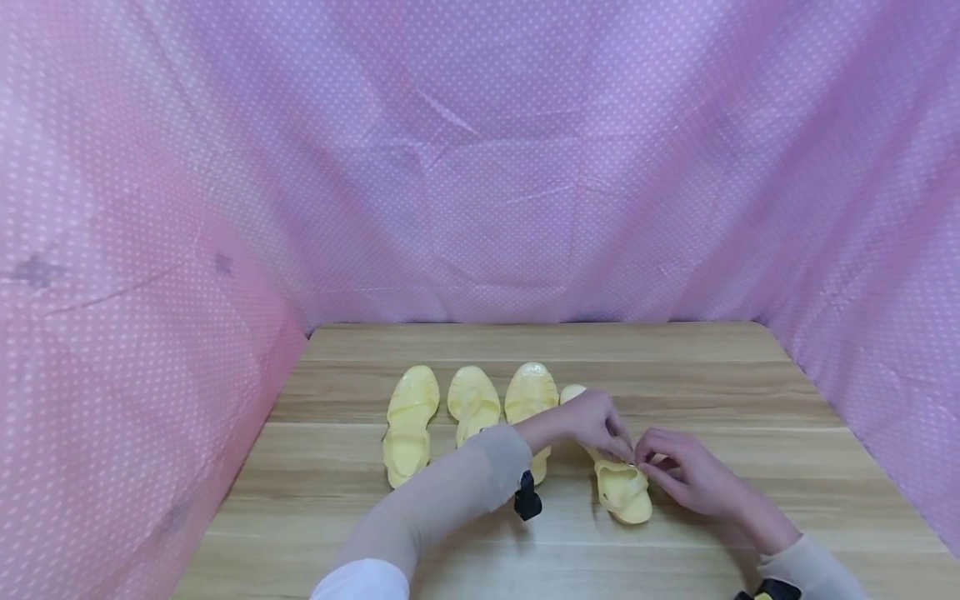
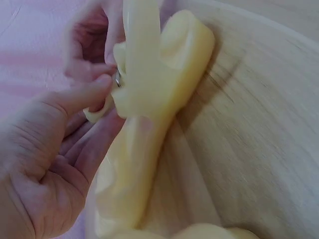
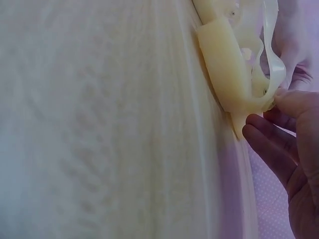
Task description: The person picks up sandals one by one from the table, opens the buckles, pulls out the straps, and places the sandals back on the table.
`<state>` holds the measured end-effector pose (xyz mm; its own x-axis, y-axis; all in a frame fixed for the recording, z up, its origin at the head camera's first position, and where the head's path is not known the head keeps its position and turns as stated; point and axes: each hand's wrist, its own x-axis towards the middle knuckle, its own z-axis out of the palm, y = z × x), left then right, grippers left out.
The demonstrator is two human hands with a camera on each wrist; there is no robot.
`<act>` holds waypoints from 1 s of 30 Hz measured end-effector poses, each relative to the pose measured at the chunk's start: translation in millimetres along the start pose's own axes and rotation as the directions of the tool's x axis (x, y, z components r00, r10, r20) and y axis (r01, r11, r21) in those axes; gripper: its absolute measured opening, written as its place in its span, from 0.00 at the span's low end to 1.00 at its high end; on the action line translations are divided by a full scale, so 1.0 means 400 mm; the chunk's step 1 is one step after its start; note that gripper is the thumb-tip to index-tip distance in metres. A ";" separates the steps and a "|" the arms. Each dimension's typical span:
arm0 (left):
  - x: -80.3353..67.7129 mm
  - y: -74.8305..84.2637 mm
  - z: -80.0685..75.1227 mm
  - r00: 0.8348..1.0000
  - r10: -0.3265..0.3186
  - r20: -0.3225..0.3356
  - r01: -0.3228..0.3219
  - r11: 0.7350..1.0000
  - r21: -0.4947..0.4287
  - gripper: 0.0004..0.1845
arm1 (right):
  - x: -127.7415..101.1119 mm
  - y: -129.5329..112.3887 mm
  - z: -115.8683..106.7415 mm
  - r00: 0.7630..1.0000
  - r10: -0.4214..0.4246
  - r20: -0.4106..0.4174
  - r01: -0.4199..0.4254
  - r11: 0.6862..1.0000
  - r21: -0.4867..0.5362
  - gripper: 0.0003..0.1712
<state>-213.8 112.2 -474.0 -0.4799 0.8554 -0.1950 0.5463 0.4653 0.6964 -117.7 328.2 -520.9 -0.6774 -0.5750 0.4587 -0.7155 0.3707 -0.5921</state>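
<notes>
Four pale yellow jelly sandals lie on a wooden table (image 1: 720, 392). Three sandals (image 1: 474, 404) sit side by side at the left. The fourth sandal (image 1: 624, 493) lies apart to the right, with both hands on it. My left hand (image 1: 617, 442) reaches across and pinches its ankle strap (image 2: 102, 110) by the small metal buckle (image 2: 118, 79). My right hand (image 1: 651, 467) pinches the same strap (image 3: 271, 69) from the right side, thumb on top. In the left wrist view the sandal (image 2: 149, 124) fills the middle. The right wrist view shows the sandal's heel (image 3: 227, 69) just above my fingers (image 3: 269, 139).
Pink dotted cloth (image 1: 480, 183) walls in the table at the back and on both sides. A black wrist mount (image 1: 527, 498) sits on my left forearm above the table. Bare wood lies to the right of the hands and along the front edge.
</notes>
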 end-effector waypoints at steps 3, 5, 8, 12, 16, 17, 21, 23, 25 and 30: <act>-0.004 -0.012 0.006 0.999 -0.044 -0.006 0.043 0.998 -0.039 0.06 | -0.002 -0.001 -0.001 1.000 0.019 0.012 -0.018 1.000 -0.008 0.23; -0.007 -0.017 0.009 0.997 -0.081 -0.001 0.080 0.991 -0.112 0.05 | -0.003 -0.001 -0.001 1.000 0.023 0.018 -0.022 1.000 -0.016 0.22; -0.012 -0.023 0.010 0.991 -0.132 -0.001 0.129 0.967 -0.218 0.05 | -0.001 -0.003 0.000 0.999 0.026 0.025 -0.025 1.000 -0.011 0.22; -0.020 -0.027 0.009 0.986 -0.167 -0.005 0.158 0.940 -0.303 0.05 | 0.002 -0.005 0.002 1.000 0.005 0.021 -0.005 1.000 0.009 0.22; -0.020 -0.022 0.008 0.984 -0.177 -0.011 0.168 0.951 -0.260 0.05 | 0.003 -0.006 0.003 1.000 -0.009 0.010 0.008 1.000 0.016 0.22; -0.018 -0.019 0.006 0.986 -0.166 -0.018 0.159 0.966 -0.205 0.05 | 0.003 -0.006 0.003 1.000 -0.007 0.006 0.007 1.000 0.020 0.23; -0.004 0.009 0.000 0.998 -0.051 -0.033 0.055 0.992 0.114 0.04 | 0.001 -0.014 0.007 0.998 0.050 -0.031 -0.048 0.997 0.053 0.21; 0.005 0.030 -0.004 1.000 0.012 -0.023 -0.005 0.964 0.266 0.08 | 0.001 -0.024 0.011 0.989 0.138 -0.055 -0.133 0.988 0.080 0.18; 0.012 0.053 -0.005 0.998 0.063 0.012 -0.062 0.916 0.395 0.10 | 0.003 -0.036 0.015 0.965 0.250 -0.081 -0.242 0.966 0.096 0.13; 0.020 0.089 -0.004 0.986 0.118 0.113 -0.162 0.807 0.567 0.07 | 0.010 -0.065 0.018 0.874 0.468 -0.130 -0.461 0.883 0.086 0.06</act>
<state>-199.3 135.1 -449.6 -0.3311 0.9247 -0.1881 0.9083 0.3663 0.2019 -100.6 311.0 -508.4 -0.9493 -0.2345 0.2093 -0.3054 0.5300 -0.7911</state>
